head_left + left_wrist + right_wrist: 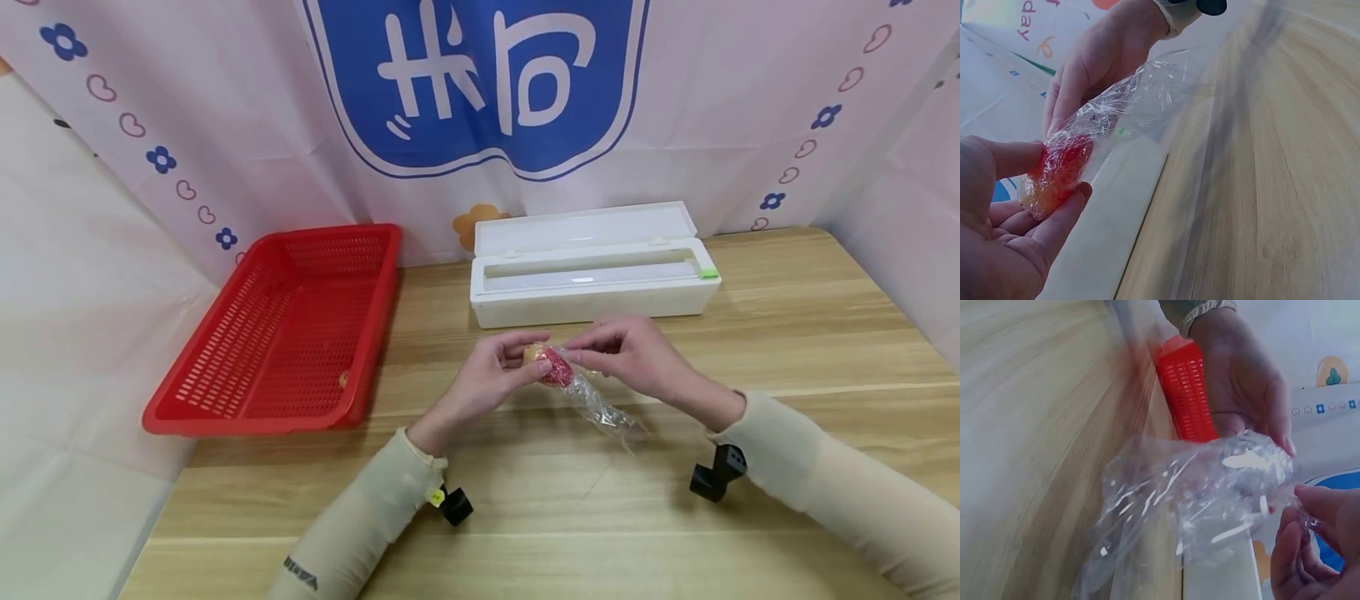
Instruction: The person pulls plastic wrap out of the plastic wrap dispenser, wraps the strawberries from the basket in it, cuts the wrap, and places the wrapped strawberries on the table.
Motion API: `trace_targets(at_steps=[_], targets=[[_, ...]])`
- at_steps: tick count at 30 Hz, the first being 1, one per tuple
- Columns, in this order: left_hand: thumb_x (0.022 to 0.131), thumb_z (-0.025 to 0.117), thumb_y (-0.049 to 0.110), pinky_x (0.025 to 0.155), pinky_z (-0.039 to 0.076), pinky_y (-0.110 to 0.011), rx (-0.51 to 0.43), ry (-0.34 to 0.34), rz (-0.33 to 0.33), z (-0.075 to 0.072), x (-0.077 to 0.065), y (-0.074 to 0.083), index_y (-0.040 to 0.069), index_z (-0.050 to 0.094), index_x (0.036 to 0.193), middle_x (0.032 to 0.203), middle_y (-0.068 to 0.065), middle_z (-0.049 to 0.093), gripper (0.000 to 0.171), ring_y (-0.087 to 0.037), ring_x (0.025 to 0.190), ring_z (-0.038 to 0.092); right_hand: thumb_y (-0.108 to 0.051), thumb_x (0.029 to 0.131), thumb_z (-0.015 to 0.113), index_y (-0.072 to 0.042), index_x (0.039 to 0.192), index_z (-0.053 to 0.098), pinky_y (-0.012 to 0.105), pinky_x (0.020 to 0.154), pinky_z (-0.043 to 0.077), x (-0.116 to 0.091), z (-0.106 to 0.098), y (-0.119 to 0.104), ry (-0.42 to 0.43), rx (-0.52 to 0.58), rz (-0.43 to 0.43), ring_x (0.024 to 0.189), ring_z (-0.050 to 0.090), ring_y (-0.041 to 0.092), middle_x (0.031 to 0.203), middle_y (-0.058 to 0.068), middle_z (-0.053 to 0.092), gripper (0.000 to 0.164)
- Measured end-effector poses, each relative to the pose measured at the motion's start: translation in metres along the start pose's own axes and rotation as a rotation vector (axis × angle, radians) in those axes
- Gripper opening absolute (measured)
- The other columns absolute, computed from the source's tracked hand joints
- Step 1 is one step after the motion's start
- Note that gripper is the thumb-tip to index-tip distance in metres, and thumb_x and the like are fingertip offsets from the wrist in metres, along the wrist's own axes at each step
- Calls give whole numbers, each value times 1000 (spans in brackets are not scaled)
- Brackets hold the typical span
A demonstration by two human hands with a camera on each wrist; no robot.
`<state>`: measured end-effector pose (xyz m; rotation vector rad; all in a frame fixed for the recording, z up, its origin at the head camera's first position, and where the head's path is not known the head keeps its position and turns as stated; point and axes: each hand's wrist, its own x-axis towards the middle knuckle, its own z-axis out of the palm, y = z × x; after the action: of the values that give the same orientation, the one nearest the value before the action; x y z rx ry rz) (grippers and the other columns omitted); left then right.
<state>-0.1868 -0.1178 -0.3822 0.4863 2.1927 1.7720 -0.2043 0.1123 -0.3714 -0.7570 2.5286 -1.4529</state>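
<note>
A small rounded red-and-yellow item [556,368], its exact kind unclear under the wrap, is covered in clear cling film [600,407]. My left hand [487,375] holds it between thumb and fingers just above the table. On its other side, my right hand [637,357] pinches an edge of the film between thumb and fingertips. A loose, crumpled tail of film hangs toward the lower right in the head view. In the left wrist view, the red part [1069,156] and the yellowish end show through the film. Glare on the film largely hides the item in the right wrist view.
Behind the hands is a white cling film box [592,308], lid raised, with a green piece [708,273] at its right end. To the left stands a red perforated basket [360,367] with a small brownish thing [343,379] inside. A printed cloth [262,183] hangs behind the wooden table [525,550].
</note>
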Motion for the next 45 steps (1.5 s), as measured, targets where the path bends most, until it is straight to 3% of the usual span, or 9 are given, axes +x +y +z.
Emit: trace_targets(at_steps=[8, 15, 19, 30, 37, 45], targets=[[86, 70, 13, 85, 55, -50, -5, 41, -22, -3, -1, -5, -2, 61, 124, 108, -21, 69, 42, -20, 88, 69, -22, 82, 74, -16, 96, 77, 27, 60, 54, -4, 3, -13, -4, 18, 55, 71, 63, 17, 91, 1, 74, 16], [83, 73, 14, 82, 57, -35, -30, 55, -12, -3, -1, -5, -4, 63, 120, 109, -21, 70, 43, -22, 93, 70, -21, 80, 76, -12, 96, 76, 30, 64, 57, -5, 10, -19, -8, 106, 68, 74, 66, 16, 93, 6, 74, 18], [83, 73, 15, 81, 58, -34, -61, 67, 7, 0, 0, -4, -4, 65, 117, 105, -19, 71, 39, -22, 91, 71, -21, 80, 76, -11, 96, 76, 33, 66, 58, -6, 11, -19, -11, 128, 74, 74, 67, 16, 93, 7, 74, 19], [85, 70, 13, 81, 58, -34, -142, 121, 12, 3, 2, -7, -3, 64, 119, 110, -20, 70, 38, -26, 96, 70, -7, 85, 69, -8, 107, 74, 28, 72, 58, -6, 6, -27, -89, 78, -12, 82, 69, 12, 101, 8, 73, 23], [86, 69, 15, 81, 58, -36, -156, 81, 40, 6, 2, -4, -7, 62, 118, 109, -21, 70, 40, -23, 94, 70, -19, 79, 77, -21, 91, 78, 25, 55, 52, -8, 6, -30, 8, -58, -43, 64, 62, 12, 85, -6, 74, 12], [87, 68, 16, 84, 57, -37, -188, 44, -7, 7, 1, -2, -5, 61, 122, 113, -21, 68, 41, -21, 93, 70, -25, 73, 82, -22, 84, 73, 26, 57, 53, -8, 9, -30, 80, -63, -74, 67, 62, 10, 77, -9, 70, 14]])
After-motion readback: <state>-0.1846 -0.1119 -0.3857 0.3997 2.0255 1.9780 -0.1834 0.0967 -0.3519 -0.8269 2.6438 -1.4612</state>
